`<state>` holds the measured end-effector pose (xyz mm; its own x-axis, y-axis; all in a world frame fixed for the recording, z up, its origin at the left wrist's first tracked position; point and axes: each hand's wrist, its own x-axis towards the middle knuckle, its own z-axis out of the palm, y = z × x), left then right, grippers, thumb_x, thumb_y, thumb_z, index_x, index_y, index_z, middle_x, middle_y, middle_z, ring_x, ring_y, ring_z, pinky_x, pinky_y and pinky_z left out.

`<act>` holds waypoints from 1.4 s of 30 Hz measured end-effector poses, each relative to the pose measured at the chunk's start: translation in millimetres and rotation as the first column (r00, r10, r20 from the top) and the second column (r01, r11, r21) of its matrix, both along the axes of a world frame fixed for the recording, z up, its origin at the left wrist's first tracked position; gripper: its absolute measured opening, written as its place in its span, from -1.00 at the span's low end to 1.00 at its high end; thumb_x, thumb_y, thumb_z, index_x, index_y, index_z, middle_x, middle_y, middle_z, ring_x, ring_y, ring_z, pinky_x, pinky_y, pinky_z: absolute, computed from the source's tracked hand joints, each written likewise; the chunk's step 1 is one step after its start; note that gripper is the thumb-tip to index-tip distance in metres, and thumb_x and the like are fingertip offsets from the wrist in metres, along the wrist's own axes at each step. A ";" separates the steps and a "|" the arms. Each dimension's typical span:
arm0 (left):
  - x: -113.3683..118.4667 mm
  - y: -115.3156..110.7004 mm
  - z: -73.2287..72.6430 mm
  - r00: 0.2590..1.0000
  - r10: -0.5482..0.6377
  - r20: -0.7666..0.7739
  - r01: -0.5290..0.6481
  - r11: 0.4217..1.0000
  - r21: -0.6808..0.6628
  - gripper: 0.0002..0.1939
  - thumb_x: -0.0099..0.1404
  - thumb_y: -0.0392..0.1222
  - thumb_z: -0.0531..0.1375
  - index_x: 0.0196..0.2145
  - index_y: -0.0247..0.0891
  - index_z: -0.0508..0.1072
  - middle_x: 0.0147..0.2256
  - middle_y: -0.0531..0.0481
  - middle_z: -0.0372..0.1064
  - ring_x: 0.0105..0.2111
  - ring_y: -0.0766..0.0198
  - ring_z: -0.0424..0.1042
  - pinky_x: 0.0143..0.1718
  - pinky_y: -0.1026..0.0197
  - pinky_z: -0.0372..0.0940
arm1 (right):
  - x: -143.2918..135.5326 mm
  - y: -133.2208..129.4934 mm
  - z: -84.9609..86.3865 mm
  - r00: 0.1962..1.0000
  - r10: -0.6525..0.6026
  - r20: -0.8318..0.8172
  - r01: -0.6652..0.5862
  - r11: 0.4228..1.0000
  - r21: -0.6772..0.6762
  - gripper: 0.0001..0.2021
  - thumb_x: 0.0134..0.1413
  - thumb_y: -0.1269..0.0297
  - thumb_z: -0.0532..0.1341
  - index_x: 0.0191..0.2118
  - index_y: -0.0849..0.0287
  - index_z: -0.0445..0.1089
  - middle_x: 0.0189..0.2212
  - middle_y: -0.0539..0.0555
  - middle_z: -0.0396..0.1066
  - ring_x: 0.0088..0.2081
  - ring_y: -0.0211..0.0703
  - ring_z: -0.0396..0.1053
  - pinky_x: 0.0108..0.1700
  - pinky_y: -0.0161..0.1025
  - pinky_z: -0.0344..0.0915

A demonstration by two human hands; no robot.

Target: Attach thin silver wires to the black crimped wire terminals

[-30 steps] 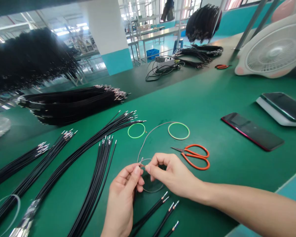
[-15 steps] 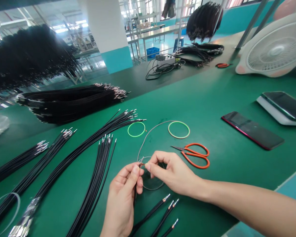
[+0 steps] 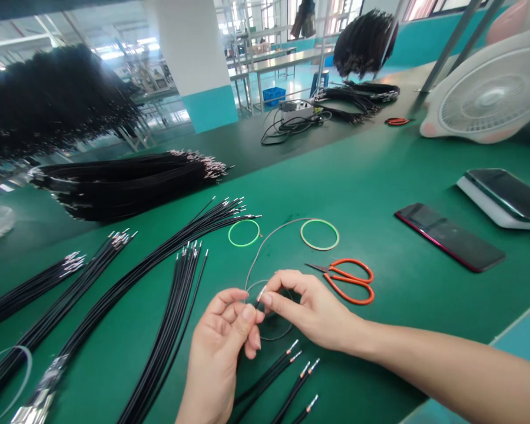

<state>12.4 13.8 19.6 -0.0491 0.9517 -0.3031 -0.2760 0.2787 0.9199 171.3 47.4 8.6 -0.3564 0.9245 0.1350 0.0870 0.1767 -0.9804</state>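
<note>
My left hand (image 3: 223, 353) and my right hand (image 3: 307, 309) meet low in the middle of the green table (image 3: 380, 176), fingertips pinched together on a thin grey wire (image 3: 269, 235). That wire loops under my fingers and curves away toward a green ring (image 3: 320, 234). A metal-tipped wire end shows between my fingertips. My left hand also grips a few black wires (image 3: 274, 377) that run toward me. Another green ring (image 3: 244, 232) lies a little further left.
Orange scissors (image 3: 347, 281) lie right of my right hand. Bundles of black wires (image 3: 128, 282) spread on the left, with a thick pile (image 3: 123, 182) behind. A phone (image 3: 449, 237), a white device (image 3: 503, 197) and a white fan (image 3: 490, 94) are at the right.
My left fingers have curled in closer and the pinch point has shifted slightly; a metal wire tip now shows between the fingertips. The small loop under my hands has stayed put.
</note>
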 end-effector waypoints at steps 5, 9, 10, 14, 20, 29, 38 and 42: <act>1.5 -0.2 0.2 0.994 -0.019 -0.107 0.023 0.999 0.039 -0.67 0.00 -0.18 0.42 -0.31 -0.24 0.41 -0.59 0.11 0.44 -0.61 0.40 0.42 -0.60 0.43 0.28 | 5.9 1.9 -1.0 0.997 0.059 -0.056 -0.059 0.998 -0.005 -0.85 0.18 0.23 0.20 -0.33 0.15 0.46 -0.31 0.04 0.48 -0.22 -0.15 0.40 -0.10 -0.19 0.31; -2.4 1.1 -6.2 0.969 -0.067 -0.237 0.066 0.998 -0.010 -0.73 0.02 -0.14 0.41 -0.33 -0.31 0.53 -0.54 -0.01 0.52 -0.54 0.32 0.49 -0.51 0.36 0.38 | 9.8 4.4 -3.3 0.998 0.058 -0.036 -0.060 0.996 -0.067 -0.88 0.15 0.25 0.22 -0.35 0.17 0.44 -0.32 0.04 0.46 -0.23 -0.16 0.38 -0.13 -0.22 0.30; -3.6 1.4 -7.8 0.961 -0.073 -0.268 0.072 0.997 -0.014 -0.74 0.05 -0.12 0.39 -0.32 -0.32 0.54 -0.52 -0.03 0.53 -0.53 0.30 0.50 -0.49 0.35 0.40 | 10.0 4.4 -3.7 0.999 0.045 -0.019 -0.046 0.994 -0.095 -0.88 0.14 0.26 0.22 -0.37 0.17 0.42 -0.36 0.02 0.44 -0.26 -0.18 0.36 -0.17 -0.24 0.29; -5.5 1.6 -10.2 0.938 -0.047 -0.345 0.055 0.998 0.014 -0.77 0.14 -0.10 0.34 -0.30 -0.31 0.55 -0.45 -0.03 0.55 -0.52 0.33 0.49 -0.46 0.35 0.42 | 7.2 1.2 -3.0 1.000 0.029 0.001 -0.028 0.984 -0.177 -0.85 0.12 0.27 0.22 -0.43 0.19 0.37 -0.50 -0.05 0.35 -0.40 -0.26 0.27 -0.30 -0.31 0.21; -3.5 1.9 -11.8 0.950 -0.008 -0.314 0.025 0.999 0.048 -0.80 0.18 -0.09 0.31 -0.32 -0.29 0.52 -0.49 0.06 0.48 -0.57 0.44 0.40 -0.50 0.41 0.35 | 2.4 -3.7 0.0 0.999 0.023 -0.031 -0.028 0.986 -0.163 -0.82 0.13 0.26 0.22 -0.46 0.19 0.37 -0.50 -0.04 0.37 -0.40 -0.26 0.25 -0.31 -0.32 0.20; -3.3 0.3 -11.5 0.979 -0.044 -0.199 0.044 0.999 -0.002 -0.78 0.21 -0.06 0.29 -0.34 -0.29 0.50 -0.55 0.12 0.41 -0.61 0.50 0.31 -0.54 0.45 0.26 | 1.9 -2.4 -3.2 1.000 0.019 -0.002 -0.019 0.989 -0.149 -0.82 0.18 0.24 0.19 -0.40 0.21 0.40 -0.43 0.01 0.45 -0.35 -0.22 0.33 -0.25 -0.27 0.27; -5.2 -1.0 -13.0 0.980 -0.132 -0.152 0.128 0.991 -0.040 -0.79 0.22 -0.04 0.28 -0.37 -0.25 0.49 -0.51 0.13 0.41 -0.62 0.52 0.26 -0.57 0.45 0.21 | 1.8 1.5 -6.5 0.999 0.035 -0.002 -0.035 0.998 -0.054 -0.82 0.19 0.23 0.20 -0.39 0.19 0.41 -0.43 -0.01 0.46 -0.34 -0.22 0.37 -0.22 -0.27 0.29; -5.7 -2.5 -13.7 0.933 -0.130 -0.334 0.148 0.989 0.028 -0.80 0.25 -0.04 0.25 -0.37 -0.24 0.50 -0.54 0.12 0.39 -0.63 0.48 0.26 -0.61 0.42 0.17 | 8.6 6.4 -7.3 0.994 0.006 0.110 -0.011 0.999 0.044 -0.89 0.17 0.28 0.22 -0.28 0.13 0.49 -0.26 0.06 0.52 -0.14 -0.12 0.40 -0.02 -0.13 0.26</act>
